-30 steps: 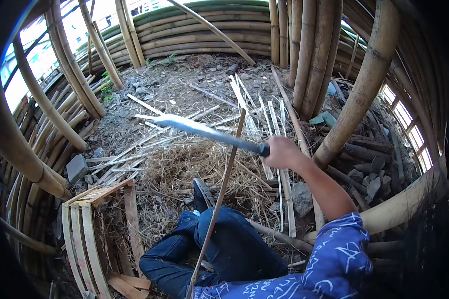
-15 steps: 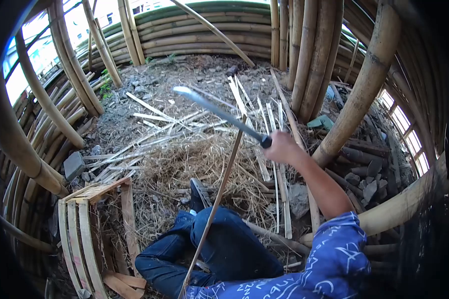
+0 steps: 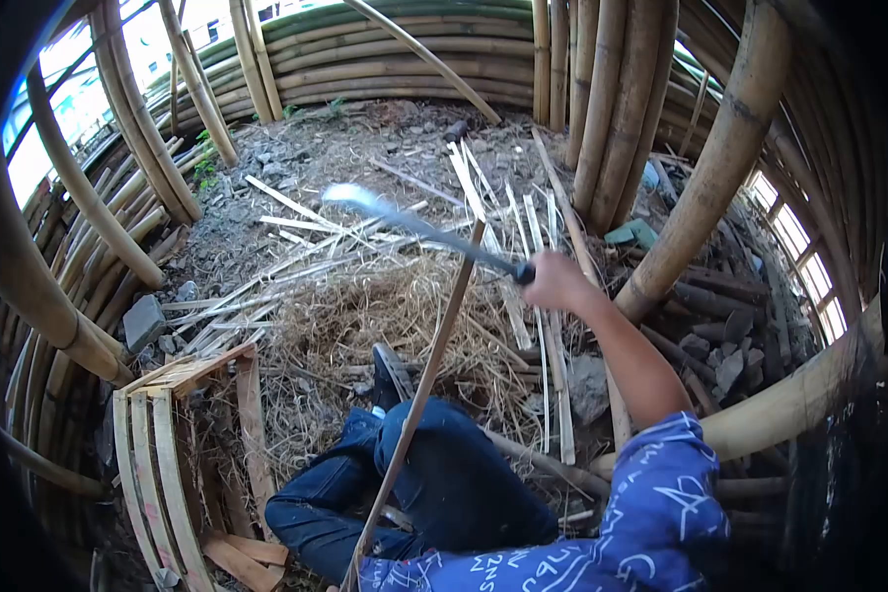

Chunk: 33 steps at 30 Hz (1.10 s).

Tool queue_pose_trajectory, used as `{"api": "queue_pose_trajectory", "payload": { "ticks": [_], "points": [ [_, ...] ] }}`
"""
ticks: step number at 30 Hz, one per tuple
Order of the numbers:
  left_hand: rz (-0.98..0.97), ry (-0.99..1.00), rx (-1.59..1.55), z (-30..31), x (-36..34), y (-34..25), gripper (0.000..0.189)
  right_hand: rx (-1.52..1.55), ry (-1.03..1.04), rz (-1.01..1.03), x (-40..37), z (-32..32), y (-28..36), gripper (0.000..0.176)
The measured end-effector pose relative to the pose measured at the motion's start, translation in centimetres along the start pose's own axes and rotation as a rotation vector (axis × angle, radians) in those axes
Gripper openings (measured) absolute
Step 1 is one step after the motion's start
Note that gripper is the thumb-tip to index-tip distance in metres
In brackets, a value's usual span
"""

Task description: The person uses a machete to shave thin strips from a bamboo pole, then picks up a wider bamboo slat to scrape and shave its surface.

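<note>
My right hand (image 3: 555,282) is closed around the black handle of a machete (image 3: 429,231), arm stretched forward. Its long blade points to the left, with the tip blurred and bright. A long thin bamboo strip (image 3: 425,390) slants up from beside my blue sleeve (image 3: 390,575), across my bent leg (image 3: 454,474). The strip's upper end meets the blade in this view. My left hand is out of sight, past the lower edge near the strip's bottom end.
Split bamboo slats (image 3: 345,237) and a heap of shavings (image 3: 355,316) lie on the stony ground. A wooden crate (image 3: 158,474) stands at my left. Thick bamboo poles (image 3: 710,168) rise on both sides, and stacked bamboo (image 3: 405,64) closes the back. Rubble (image 3: 725,365) lies at right.
The machete blade has come down slightly and tilted flatter, its tip moving left and lower. My right hand and the strip have barely shifted.
</note>
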<state>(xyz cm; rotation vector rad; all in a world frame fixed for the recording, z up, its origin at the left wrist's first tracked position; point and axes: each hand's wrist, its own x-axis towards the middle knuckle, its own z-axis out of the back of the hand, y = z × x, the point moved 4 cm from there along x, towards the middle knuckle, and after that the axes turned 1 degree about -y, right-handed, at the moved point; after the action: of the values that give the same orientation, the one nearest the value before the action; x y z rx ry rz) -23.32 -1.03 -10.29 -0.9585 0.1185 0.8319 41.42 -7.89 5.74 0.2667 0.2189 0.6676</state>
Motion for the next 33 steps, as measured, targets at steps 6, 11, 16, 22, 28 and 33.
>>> {"api": "queue_pose_trajectory", "payload": {
  "ticks": [6, 11, 16, 22, 28, 33],
  "points": [
    [0.258, 0.133, -0.199, 3.2, 1.0, -3.9, 0.016, 0.360, -0.206, -0.073, -0.1, -3.5, -3.1, 0.032],
    [-0.264, -0.148, 0.108, 4.1, 2.2, -9.4, 0.016, 0.570, -0.324, -0.018, -6.0, -13.0, -4.9, 0.021],
    [0.069, -0.076, -0.054, 4.2, 3.1, -8.5, 0.026, 0.821, -0.226, -0.206, -11.7, -19.1, -3.9, 0.015],
    [-0.039, -0.068, -0.306, 3.0, 4.7, -9.5, 0.027, 1.300, -0.174, -0.391, -14.8, -20.3, -4.4, 0.008],
    [-0.225, -0.165, -0.482, 1.5, 7.3, -12.4, 0.037, 1.273, -0.341, -0.386, -18.5, -16.9, -5.6, 0.014],
    [-0.318, -0.116, -0.448, 1.2, 8.1, -16.5, 0.040, 1.001, -0.428, -0.269, -20.9, -13.4, -6.9, 0.014]
  ]
}}
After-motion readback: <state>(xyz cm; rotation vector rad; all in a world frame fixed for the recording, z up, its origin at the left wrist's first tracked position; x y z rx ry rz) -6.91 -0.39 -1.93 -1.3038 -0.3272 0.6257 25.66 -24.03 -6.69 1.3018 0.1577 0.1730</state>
